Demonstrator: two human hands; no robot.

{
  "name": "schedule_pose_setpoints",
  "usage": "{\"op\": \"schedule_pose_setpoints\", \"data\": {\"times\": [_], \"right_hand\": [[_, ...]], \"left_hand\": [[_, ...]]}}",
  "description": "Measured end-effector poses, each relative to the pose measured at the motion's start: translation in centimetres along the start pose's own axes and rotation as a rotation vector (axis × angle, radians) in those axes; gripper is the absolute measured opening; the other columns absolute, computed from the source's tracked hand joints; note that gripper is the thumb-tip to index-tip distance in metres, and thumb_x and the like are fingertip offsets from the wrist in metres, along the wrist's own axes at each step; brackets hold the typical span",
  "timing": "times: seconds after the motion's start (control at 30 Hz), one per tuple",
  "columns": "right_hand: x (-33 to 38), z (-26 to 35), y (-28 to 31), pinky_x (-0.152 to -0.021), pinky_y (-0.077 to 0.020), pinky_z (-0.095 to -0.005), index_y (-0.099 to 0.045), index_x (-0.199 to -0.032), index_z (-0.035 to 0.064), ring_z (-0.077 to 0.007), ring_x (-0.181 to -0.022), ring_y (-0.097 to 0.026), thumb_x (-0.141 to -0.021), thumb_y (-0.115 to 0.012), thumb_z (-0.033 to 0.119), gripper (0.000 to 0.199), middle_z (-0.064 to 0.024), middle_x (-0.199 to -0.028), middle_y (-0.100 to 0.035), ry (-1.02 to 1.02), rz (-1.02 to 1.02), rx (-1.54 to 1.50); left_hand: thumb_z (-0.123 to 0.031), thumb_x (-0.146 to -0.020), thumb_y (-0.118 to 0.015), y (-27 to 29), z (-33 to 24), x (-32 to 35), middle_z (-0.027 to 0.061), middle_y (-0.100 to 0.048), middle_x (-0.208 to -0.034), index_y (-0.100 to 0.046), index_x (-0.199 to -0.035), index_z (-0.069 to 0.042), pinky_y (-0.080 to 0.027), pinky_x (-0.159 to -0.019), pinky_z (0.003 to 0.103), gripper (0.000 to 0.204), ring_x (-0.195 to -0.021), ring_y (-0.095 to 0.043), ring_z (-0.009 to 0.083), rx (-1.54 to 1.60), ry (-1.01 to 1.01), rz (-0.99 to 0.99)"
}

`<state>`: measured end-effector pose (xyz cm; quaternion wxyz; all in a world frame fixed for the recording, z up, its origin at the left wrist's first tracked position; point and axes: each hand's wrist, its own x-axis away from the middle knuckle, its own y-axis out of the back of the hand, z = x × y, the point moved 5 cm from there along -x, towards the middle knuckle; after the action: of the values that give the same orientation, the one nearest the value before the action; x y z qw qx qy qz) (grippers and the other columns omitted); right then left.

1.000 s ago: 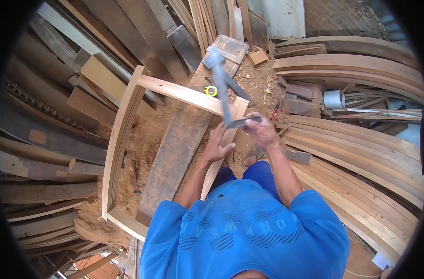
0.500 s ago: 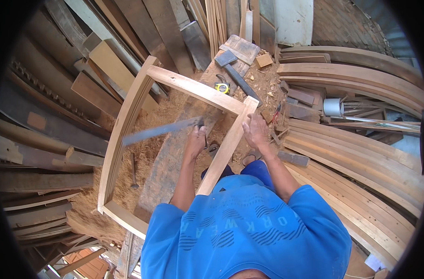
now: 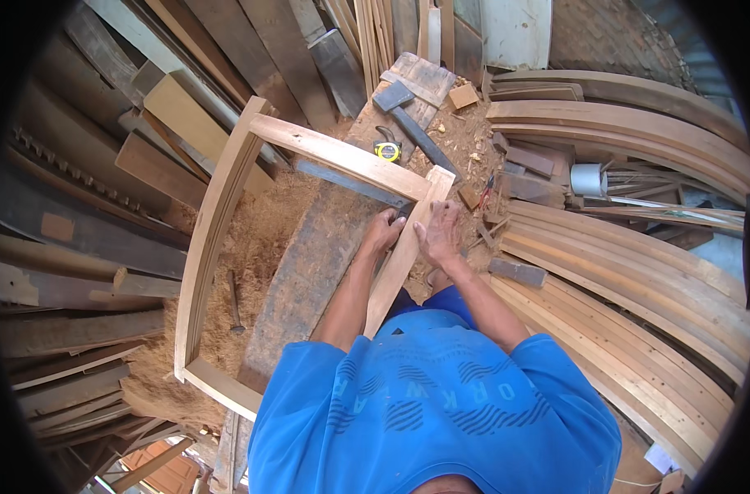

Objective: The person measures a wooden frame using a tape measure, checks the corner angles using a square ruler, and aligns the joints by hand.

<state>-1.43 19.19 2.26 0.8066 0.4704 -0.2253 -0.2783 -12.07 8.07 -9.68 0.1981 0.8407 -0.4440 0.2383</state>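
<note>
A pale wooden frame (image 3: 342, 151) with four sides leans at a slant in front of me, over a worn plank (image 3: 309, 255). My left hand (image 3: 381, 231) is inside the frame at its far right corner, closed on the dark stock of a try square; the stock is partly hidden by the fingers. The grey blade of the try square (image 3: 342, 178) runs along the inner edge of the far rail. My right hand (image 3: 439, 235) grips the right side piece just below that same corner, with the thumb on the wood.
Beyond the frame, a yellow tape measure (image 3: 387, 151) and a dark-headed mallet (image 3: 414, 123) lie on the plank. A hammer (image 3: 235, 303) rests in sawdust within the frame's opening. Stacked boards (image 3: 622, 272) line the right; more timber (image 3: 87, 222) leans at the left.
My left hand has moved right and away from me, bringing the try square from mid-opening into the frame's far right corner. My right hand has slid slightly toward me and left along the side piece.
</note>
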Motion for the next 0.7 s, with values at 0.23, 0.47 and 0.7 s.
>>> {"op": "schedule_pose_setpoints", "data": {"times": [0.23,0.47,0.7], "right_hand": [[-0.5,0.1,0.2,-0.097,-0.0405,-0.0493,-0.046,-0.124,0.0004,-0.0417,-0.113,-0.046,-0.080,-0.077,0.027,0.060,-0.0234,-0.122,-0.038,-0.010,0.003,-0.005],[-0.7,-0.4,-0.5,-0.099,-0.0402,-0.0496,-0.045,-0.124,0.0015,-0.0418,-0.114,-0.046,-0.080,-0.077,0.027,0.061,-0.0232,-0.121,-0.039,-0.065,0.002,0.007],[-0.9,0.3,-0.2,-0.094,-0.0436,-0.0492,-0.047,-0.123,0.0037,-0.0416,-0.111,-0.049,-0.080,-0.075,0.026,0.056,-0.0226,-0.121,-0.041,-0.024,0.011,0.002]], "left_hand": [[-0.023,-0.094,-0.064,-0.1,-2.6,0.6,0.0081,-0.070,-0.092,-0.067,-0.106,0.003,-0.050,-0.077,0.034,0.028,-0.084,-0.060,0.0134,-0.017,0.167,0.004],[-0.022,-0.095,-0.064,0.1,-1.8,0.8,0.0054,-0.069,-0.090,-0.068,-0.103,0.001,-0.049,-0.074,0.033,0.024,-0.080,-0.059,0.0123,0.067,0.102,0.055],[-0.023,-0.094,-0.063,-0.3,0.0,-0.7,0.0058,-0.068,-0.081,-0.069,-0.100,-0.001,-0.048,-0.063,0.034,0.023,-0.070,-0.058,0.0128,0.206,0.093,0.047]]}}
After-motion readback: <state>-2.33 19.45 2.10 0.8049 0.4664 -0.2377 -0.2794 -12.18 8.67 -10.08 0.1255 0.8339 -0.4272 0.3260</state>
